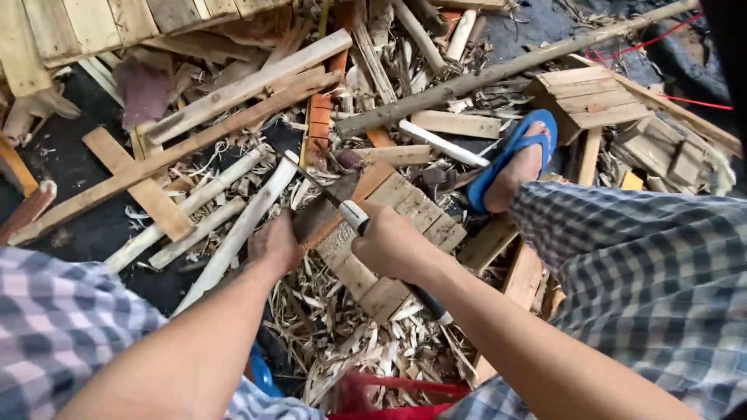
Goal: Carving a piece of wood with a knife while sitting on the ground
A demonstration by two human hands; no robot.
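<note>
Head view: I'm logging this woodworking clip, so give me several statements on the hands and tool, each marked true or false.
1. The right hand grips a knife handle. True.
2. The left hand is empty and lifted. False: it holds a pale peeled stick.
3. The blade lies over a small pallet board. True.
4. The foot wears a red sandal. False: the sandal is blue.

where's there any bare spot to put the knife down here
Little. The dark bare ground at far left, between the long diagonal plank and the pallet boards, is open. The slatted wooden block under the right hand has some free top. Around the left hand, shavings and peeled pale sticks crowd everything.
</note>
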